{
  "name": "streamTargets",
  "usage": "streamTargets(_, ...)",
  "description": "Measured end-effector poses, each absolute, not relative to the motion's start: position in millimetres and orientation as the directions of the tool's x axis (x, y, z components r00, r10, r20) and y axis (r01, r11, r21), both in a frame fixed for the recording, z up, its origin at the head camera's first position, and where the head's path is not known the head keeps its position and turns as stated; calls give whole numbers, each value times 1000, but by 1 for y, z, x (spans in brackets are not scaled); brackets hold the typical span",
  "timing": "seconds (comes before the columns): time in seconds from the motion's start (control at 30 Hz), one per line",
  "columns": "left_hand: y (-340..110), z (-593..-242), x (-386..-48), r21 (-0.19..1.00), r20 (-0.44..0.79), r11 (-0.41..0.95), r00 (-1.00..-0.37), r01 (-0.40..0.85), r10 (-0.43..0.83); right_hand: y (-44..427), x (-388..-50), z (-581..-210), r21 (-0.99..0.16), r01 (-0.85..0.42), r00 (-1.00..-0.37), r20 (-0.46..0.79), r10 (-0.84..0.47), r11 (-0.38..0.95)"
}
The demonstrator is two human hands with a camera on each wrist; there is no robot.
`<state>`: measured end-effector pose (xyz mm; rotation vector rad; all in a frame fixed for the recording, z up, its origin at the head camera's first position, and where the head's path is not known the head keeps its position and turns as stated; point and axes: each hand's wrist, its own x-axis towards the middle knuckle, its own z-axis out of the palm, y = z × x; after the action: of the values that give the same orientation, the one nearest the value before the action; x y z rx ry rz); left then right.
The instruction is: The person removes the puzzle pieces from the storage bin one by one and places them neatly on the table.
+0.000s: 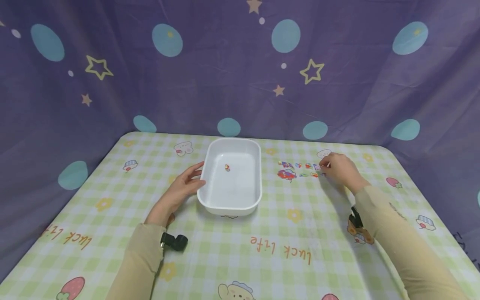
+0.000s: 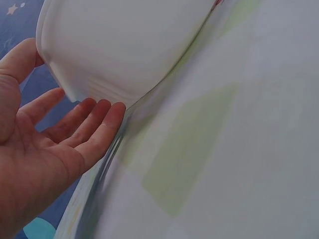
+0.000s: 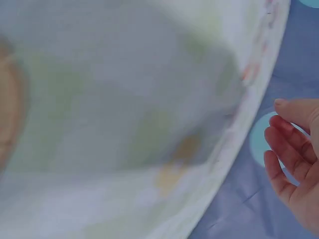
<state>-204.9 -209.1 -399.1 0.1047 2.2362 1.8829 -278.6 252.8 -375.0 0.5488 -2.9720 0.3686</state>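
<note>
In the head view a white rectangular plastic tray (image 1: pixel 229 210) stands on the table, with one tiny colourful piece (image 1: pixel 227 167) inside. My left hand (image 1: pixel 179 189) rests against the tray's left side; in the left wrist view its relaxed fingers (image 2: pixel 82 127) touch the outer wall and the thumb lies by the rim. To the right of the tray, small flat colourful pieces (image 1: pixel 286 175) lie in two rows, too small to identify. My right hand (image 1: pixel 343 170) is over the right end of these rows. Thumb and fingers (image 3: pixel 286 144) are bent slightly and apart, with nothing visible between them.
A green-and-white checked cloth (image 1: pixel 210 262) with cartoon prints covers the table. Behind it hangs a purple curtain (image 1: pixel 232 75) with stars and blue ovals. Small black devices, such as the left one (image 1: pixel 174 241), are strapped to both wrists.
</note>
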Motion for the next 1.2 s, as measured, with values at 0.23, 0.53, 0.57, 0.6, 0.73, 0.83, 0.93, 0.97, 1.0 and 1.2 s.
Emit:
streamTargets(0.23, -209, -399, -204, 980, -118, 182, -974, -83, 192, 218, -287, -354, -230, -394, -916, 177, -360, 890)
streamTargets(0.53, -209, -398, -205, 979, -123, 182, -972, -87, 198, 145, -293, -340, -270, -486, -872, 220, -438, 831)
streamTargets(0.57, -209, -398, -204, 979, -123, 182, -973, -87, 197, 137, -294, -340, -278, -495, -867, 226, -445, 823)
streamTargets(0.6, -209, -399, -204, 979, -123, 182, -973, -88, 196, 130, -294, -340, -277, -506, -861, 230, -454, 817)
streamTargets(0.73, -209, -399, -204, 981, -114, 176, -973, -78, 200, 101, -294, -342, -275, -536, -842, 234, -486, 798)
streamTargets(0.83, -209, -400, -205, 983, -106, 170, -973, -71, 205, 84, -293, -343, -260, -558, -828, 235, -509, 788)
streamTargets(0.93, -210, -401, -205, 984, -99, 169, -973, -64, 207, 69, -292, -344, -242, -586, -808, 247, -535, 773)
streamTargets(0.97, -210, -401, -205, 984, -100, 168, -974, -66, 205, 65, -293, -345, -234, -596, -800, 252, -544, 768)
streamTargets(1.0, -210, -401, -205, 983, -101, 169, -974, -66, 204, 60, -293, -345, -225, -604, -794, 254, -553, 764)
streamTargets(1.2, -211, -403, -206, 984, -94, 169, -974, -59, 207, 39, -293, -350, -198, -620, -783, 209, -586, 759)
